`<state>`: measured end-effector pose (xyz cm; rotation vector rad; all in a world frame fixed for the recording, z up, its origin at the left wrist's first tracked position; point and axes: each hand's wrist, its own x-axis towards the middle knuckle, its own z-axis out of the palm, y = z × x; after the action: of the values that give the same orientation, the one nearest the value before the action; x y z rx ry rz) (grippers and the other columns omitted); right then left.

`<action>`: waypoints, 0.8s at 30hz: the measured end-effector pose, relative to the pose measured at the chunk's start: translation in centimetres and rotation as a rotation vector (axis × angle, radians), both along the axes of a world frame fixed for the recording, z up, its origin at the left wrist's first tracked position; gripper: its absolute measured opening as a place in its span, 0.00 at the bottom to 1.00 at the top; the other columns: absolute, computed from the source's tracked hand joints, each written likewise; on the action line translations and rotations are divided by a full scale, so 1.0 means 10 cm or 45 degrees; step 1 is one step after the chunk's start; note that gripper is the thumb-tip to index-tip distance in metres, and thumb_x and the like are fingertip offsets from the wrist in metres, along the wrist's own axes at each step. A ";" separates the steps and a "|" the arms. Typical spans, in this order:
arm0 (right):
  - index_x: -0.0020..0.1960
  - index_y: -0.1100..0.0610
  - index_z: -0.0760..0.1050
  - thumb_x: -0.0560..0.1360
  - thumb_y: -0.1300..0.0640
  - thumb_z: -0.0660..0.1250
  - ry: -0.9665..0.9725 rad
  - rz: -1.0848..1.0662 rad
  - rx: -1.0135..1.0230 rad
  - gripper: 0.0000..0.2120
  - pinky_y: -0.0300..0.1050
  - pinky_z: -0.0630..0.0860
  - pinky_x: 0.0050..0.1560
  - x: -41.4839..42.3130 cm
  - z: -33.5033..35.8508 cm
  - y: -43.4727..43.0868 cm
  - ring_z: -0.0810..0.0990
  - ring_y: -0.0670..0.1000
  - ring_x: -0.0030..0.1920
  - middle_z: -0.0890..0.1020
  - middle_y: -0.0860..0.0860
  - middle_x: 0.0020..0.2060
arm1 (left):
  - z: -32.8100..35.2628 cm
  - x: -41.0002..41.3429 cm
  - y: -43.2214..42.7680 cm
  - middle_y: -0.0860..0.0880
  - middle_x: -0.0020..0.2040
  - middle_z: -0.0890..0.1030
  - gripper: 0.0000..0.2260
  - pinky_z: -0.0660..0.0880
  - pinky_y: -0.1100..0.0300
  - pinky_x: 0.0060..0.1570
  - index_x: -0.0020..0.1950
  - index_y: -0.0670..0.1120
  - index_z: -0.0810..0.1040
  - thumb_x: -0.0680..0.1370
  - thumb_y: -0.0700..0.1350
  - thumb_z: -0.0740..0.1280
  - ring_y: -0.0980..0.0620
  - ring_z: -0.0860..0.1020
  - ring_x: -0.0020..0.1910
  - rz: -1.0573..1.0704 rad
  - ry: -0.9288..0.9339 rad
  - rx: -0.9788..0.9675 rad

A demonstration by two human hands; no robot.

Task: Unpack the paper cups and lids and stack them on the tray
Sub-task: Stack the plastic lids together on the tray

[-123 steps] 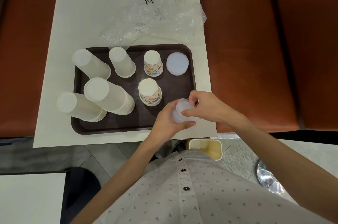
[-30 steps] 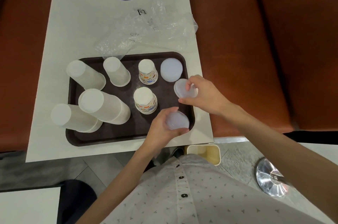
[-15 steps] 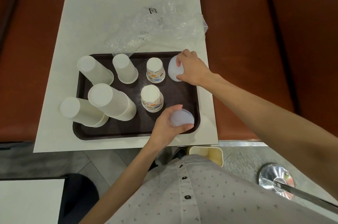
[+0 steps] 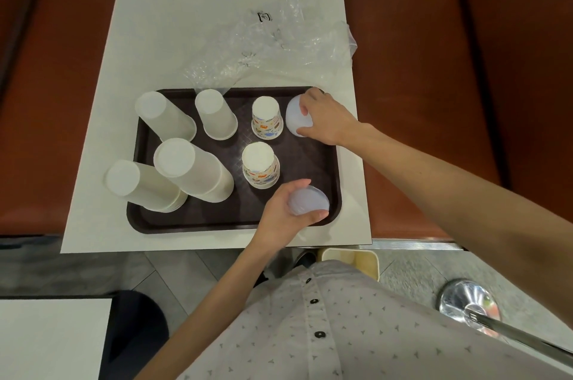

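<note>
**Progress.** Unpacking looks complete. The crumpled clear plastic wrapping point(image 4: 273, 51) lies flat on the white surface point(image 4: 173, 23) beyond the dark brown plastic tray point(image 4: 307, 159), and I see nothing left in it.

- **Cups:** Four upturned stacks of plain white paper cups point(image 4: 192, 168) stand on the tray's left half. Two short upturned stacks of printed paper cups point(image 4: 260, 165) stand in the middle. I judge the cups finished.
- **Lids, far corner:** The far lid stack point(image 4: 296, 120), made of translucent white round plastic lids, sits in the tray's far right corner, just beside a printed stack. My right hand point(image 4: 325, 120) is on it, fingers point(image 4: 305, 106) curled over its top and thumb at its near edge.
- **Lids, near corner:** The near lid stack point(image 4: 308, 201), of the same lids, is over the tray's near right corner. My left hand point(image 4: 282, 215) grips it, fingers curled round its rim.

**Outstanding.** The near lid stack has yet to be moved onto the far one. How many lids it holds I cannot tell.

**Change noted.**
- Four seconds ago both hands worked together at the near lid stack.
- One second ago my right hand carried a single lid over the tray's right edge.
- That lid has now reached the far lid stack.
- My left hand has kept its place and its hold.
- The cups have not moved.
</note>
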<state>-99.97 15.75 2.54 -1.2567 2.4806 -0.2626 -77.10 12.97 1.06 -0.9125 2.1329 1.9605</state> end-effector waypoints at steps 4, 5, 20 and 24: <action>0.62 0.61 0.70 0.73 0.50 0.72 -0.007 0.003 0.008 0.24 0.51 0.72 0.58 0.01 0.03 0.02 0.69 0.59 0.64 0.69 0.58 0.66 | 0.01 -0.02 0.01 0.59 0.61 0.74 0.28 0.72 0.55 0.64 0.66 0.52 0.75 0.68 0.47 0.80 0.63 0.72 0.59 -0.010 -0.005 -0.006; 0.62 0.61 0.70 0.73 0.50 0.72 -0.018 -0.001 0.009 0.23 0.51 0.72 0.59 0.01 0.04 0.03 0.68 0.60 0.65 0.69 0.58 0.67 | 0.02 -0.02 0.01 0.59 0.62 0.74 0.28 0.72 0.55 0.65 0.66 0.52 0.75 0.68 0.47 0.80 0.62 0.72 0.59 -0.012 -0.004 -0.005; 0.39 0.51 0.69 0.70 0.38 0.71 -0.386 -0.217 -0.058 0.19 0.43 0.68 0.36 0.79 0.40 0.77 0.73 0.48 0.36 0.73 0.47 0.40 | 0.02 -0.08 0.02 0.56 0.62 0.77 0.39 0.73 0.55 0.64 0.70 0.53 0.70 0.61 0.56 0.79 0.57 0.75 0.61 -0.097 -0.028 0.008; 0.45 0.53 0.71 0.69 0.35 0.70 -0.562 -0.243 0.156 0.22 0.43 0.69 0.37 1.01 0.34 0.92 0.74 0.49 0.42 0.74 0.49 0.45 | 0.04 -0.11 0.04 0.53 0.61 0.77 0.41 0.75 0.62 0.60 0.72 0.51 0.69 0.62 0.46 0.82 0.59 0.77 0.58 -0.120 0.001 0.062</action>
<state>-89.83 24.92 5.94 -0.8082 2.1924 -0.3829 -78.17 13.37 1.50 -0.7877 2.0781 1.9588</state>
